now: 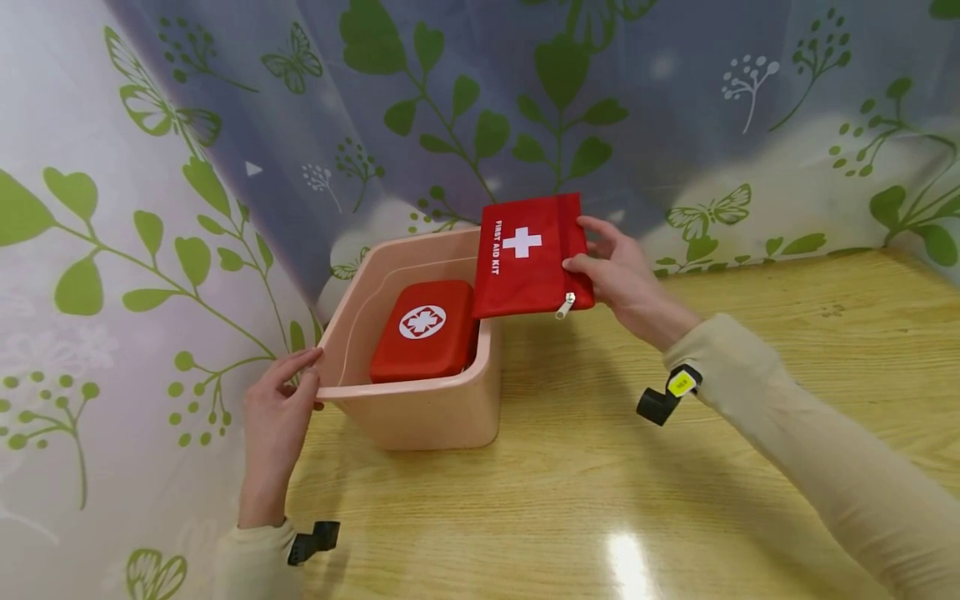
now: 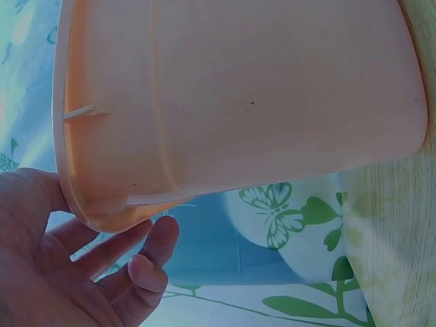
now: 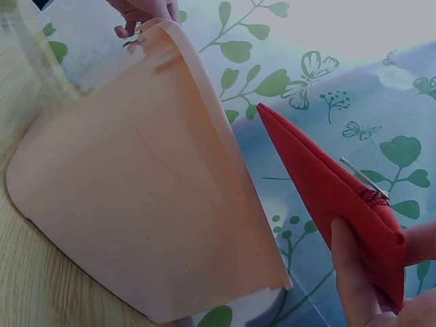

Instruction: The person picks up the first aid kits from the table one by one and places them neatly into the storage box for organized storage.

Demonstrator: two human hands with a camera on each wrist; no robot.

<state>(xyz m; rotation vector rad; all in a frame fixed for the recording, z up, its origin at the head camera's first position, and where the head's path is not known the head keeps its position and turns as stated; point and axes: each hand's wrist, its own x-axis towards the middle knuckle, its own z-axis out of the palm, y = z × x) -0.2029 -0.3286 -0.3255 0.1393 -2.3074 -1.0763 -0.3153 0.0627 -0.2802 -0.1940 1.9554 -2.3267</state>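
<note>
A flat red first aid pouch [image 1: 517,279] with a white cross and a zipper is pinched along its right edge by my right hand [image 1: 626,279]. It hangs over the right rim of a pink plastic bin [image 1: 442,417]. In the right wrist view the pouch [image 3: 327,197] appears edge-on, apart from the bin wall [image 3: 157,191]. Inside the bin lies a red case [image 1: 390,346] with a white round emblem, partly covered by the pouch. At the bin's near left corner my left hand [image 1: 281,408] grips the rim, thumb and fingers on either side, as the left wrist view shows.
The bin stands on a wood-grain table [image 1: 600,467]. Close behind it and along the left hangs a curtain [image 1: 420,100] printed with green leaves and butterflies. Each wrist wears a black strap mount [image 1: 660,404].
</note>
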